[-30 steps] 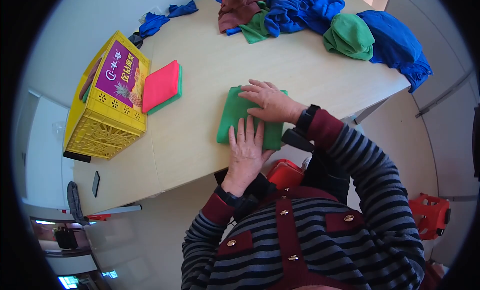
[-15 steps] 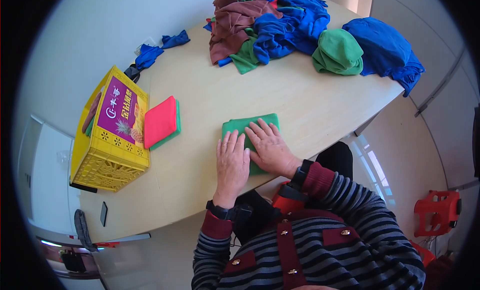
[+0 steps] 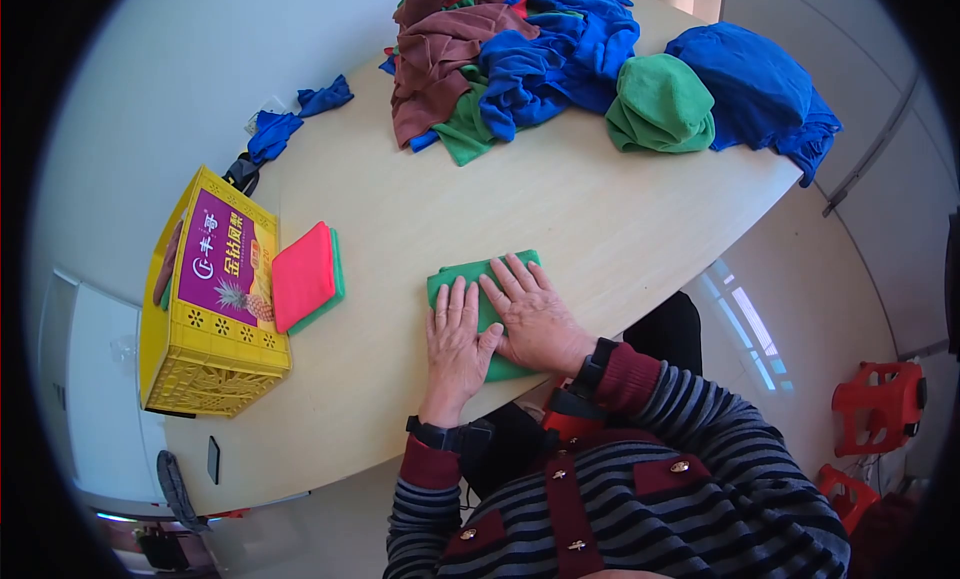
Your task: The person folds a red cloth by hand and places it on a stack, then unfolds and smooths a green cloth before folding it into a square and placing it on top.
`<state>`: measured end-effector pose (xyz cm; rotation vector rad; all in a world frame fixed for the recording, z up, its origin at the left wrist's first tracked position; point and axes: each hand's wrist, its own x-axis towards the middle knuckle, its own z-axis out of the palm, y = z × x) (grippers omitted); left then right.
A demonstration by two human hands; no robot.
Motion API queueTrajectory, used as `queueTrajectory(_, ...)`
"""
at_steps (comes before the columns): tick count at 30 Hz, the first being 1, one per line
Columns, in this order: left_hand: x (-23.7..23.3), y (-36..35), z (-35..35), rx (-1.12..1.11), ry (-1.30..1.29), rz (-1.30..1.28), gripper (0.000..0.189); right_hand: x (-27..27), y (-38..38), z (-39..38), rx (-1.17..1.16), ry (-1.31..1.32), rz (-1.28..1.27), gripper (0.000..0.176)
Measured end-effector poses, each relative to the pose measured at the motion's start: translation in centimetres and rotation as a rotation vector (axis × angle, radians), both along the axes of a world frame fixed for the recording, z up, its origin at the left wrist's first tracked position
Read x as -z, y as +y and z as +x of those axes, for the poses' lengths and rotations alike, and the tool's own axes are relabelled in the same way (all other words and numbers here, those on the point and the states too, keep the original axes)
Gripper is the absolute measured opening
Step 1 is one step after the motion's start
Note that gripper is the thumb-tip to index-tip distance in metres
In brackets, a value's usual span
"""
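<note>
A folded green cloth (image 3: 483, 270) lies flat near the table's front edge. My left hand (image 3: 457, 344) rests on its left part, palm down with the fingers stretched out. On its right part lies my right hand (image 3: 535, 319), also flat, with the fingers slightly spread and pointing up and left. The two hands are side by side, the left thumb close to the right hand. Left of them, a folded red cloth (image 3: 303, 277) sits on top of a folded green one (image 3: 337, 279), beside the yellow crate.
A yellow crate (image 3: 225, 374) stands at the table's left, a phone (image 3: 213, 460) near it. A heap of brown, blue, red and green cloths (image 3: 530, 64) covers the back. Right of it are a green cloth (image 3: 660, 104) and a blue bundle (image 3: 750, 84). A red stool (image 3: 878, 409) stands on the floor.
The view has shifted slightly, so the table things appear displaced. Both hands remain flat on the green cloth, the right hand a little closer to the left thumb.
</note>
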<state>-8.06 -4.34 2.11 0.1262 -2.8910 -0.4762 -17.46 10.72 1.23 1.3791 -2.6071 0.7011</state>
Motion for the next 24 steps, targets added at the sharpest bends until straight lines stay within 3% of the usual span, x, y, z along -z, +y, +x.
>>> queueTrajectory(24,0.2,0.2,0.0,-0.037,-0.034,0.033,0.078,0.5,0.6,-1.9,0.05,-0.011,-0.005,0.081)
